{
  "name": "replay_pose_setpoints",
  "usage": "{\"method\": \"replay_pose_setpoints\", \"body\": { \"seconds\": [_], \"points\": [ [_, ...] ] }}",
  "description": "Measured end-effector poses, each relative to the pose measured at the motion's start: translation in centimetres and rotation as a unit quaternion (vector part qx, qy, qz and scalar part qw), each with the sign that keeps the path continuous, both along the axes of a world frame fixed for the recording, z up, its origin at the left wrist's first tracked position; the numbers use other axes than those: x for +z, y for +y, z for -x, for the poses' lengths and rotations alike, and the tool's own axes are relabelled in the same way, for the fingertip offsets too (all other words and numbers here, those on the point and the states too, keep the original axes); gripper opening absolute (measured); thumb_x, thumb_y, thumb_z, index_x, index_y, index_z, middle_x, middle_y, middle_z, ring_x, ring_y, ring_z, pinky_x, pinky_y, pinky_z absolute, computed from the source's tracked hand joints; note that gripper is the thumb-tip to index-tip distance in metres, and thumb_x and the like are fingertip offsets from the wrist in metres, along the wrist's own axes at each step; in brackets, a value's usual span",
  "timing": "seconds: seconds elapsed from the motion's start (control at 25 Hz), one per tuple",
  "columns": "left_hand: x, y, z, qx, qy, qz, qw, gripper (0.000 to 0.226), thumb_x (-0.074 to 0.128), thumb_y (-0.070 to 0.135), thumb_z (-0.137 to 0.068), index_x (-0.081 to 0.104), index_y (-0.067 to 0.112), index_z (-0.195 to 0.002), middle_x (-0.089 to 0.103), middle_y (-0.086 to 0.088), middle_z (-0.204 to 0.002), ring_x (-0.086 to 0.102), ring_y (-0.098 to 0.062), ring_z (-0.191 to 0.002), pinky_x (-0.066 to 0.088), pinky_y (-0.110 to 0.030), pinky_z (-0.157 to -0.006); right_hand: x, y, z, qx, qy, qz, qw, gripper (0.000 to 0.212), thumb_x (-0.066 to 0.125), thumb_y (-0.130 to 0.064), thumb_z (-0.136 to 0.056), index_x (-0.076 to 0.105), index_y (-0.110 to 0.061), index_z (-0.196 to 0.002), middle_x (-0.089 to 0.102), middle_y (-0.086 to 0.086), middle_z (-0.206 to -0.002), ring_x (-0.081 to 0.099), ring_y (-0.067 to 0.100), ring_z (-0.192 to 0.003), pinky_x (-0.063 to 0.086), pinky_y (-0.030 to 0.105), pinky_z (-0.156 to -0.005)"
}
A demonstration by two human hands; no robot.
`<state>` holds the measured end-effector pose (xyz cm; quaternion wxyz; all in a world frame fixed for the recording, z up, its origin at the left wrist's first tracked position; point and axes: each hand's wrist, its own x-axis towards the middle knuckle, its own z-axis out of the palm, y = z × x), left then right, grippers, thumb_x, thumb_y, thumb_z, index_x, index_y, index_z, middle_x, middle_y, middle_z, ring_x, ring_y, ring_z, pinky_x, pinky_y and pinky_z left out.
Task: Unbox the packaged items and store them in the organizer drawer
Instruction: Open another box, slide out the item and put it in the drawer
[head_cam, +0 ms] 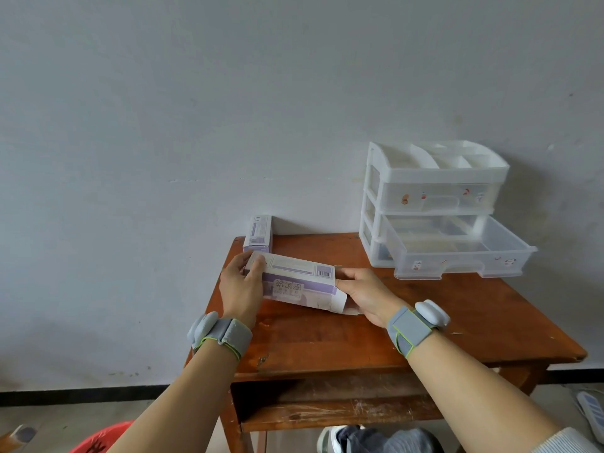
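Left hand (241,282) gripped the purple carton (295,282) at one end; right hand (366,294) clasped its opened flap end, organizer drawer (464,256) pulled out beyond.

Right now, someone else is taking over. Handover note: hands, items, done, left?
Left hand: gripping the left end of the purple-white box.
Right hand: at the box's right end, where a flap is open; whether it grips anything is unclear.
Second box: standing closed at the table's back left.
Organizer: back right, lower drawer pulled out, upper shut.
Done: drawer opened, first box opened.
Left: pull contents out, store them, then the second box.
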<state>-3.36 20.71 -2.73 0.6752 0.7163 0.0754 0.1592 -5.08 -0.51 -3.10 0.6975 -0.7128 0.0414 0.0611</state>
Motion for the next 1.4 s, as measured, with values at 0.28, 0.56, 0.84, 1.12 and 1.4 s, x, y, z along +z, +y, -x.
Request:
{"method": "replay_pose_setpoints", "body": {
  "seconds": [0.28,0.56,0.84,1.12,1.4],
  "points": [
    [5.1,-0.6,0.7,0.04,-0.099,-0.04,0.993,0.022,0.063,0.025,-0.087,0.069,0.019,-0.107,0.072,0.003,-0.091,0.071,-0.018,-0.082,0.061,-0.039,-0.073,0.4,1.3,0.5,-0.005,0.027,-0.189,0.982,0.022,0.062,-0.001,-0.09,0.07,-0.012,-0.107,0.073,0.013,-0.099,0.069,0.027,-0.087,0.059,0.045,-0.075],
    [7.7,-0.6,1.6,0.035,-0.166,-0.07,0.983,0.026,0.065,0.024,-0.087,0.069,0.015,-0.111,0.072,0.003,-0.096,0.07,-0.012,-0.084,0.061,-0.039,-0.075,1.2,2.6,1.2,-0.032,0.077,-0.334,0.939,0.015,0.063,0.0,-0.086,0.065,-0.001,-0.1,0.069,0.02,-0.091,0.065,0.033,-0.082,0.06,0.041,-0.061],
    [8.7,-1.1,2.1,0.033,-0.204,-0.091,0.974,0.022,0.064,0.022,-0.089,0.068,0.015,-0.109,0.071,0.004,-0.092,0.069,-0.009,-0.08,0.06,-0.03,-0.071,2.0,2.9,1.9,-0.063,0.101,-0.38,0.917,0.02,0.065,-0.002,-0.086,0.062,0.003,-0.105,0.061,0.023,-0.11,0.062,0.033,-0.094,0.053,0.043,-0.084],
    [8.1,-1.2,2.4,0.038,-0.212,-0.084,0.973,0.021,0.063,0.02,-0.09,0.067,0.015,-0.11,0.071,0.004,-0.093,0.068,-0.007,-0.079,0.06,-0.03,-0.071,2.3,2.9,2.0,-0.071,0.13,-0.4,0.905,0.045,0.066,-0.006,-0.089,0.054,-0.002,-0.132,0.053,0.026,-0.134,0.054,0.038,-0.113,0.05,0.05,-0.087],
    [7.3,-0.9,2.1,0.051,-0.196,-0.065,0.977,0.019,0.064,0.021,-0.09,0.067,0.016,-0.108,0.071,0.003,-0.09,0.069,-0.014,-0.079,0.061,-0.042,-0.074,1.9,3.4,1.8,-0.105,0.134,-0.348,0.922,0.029,0.07,-0.008,-0.086,0.059,-0.005,-0.112,0.064,0.019,-0.092,0.06,0.03,-0.085,0.05,0.035,-0.066]
  ]
}}
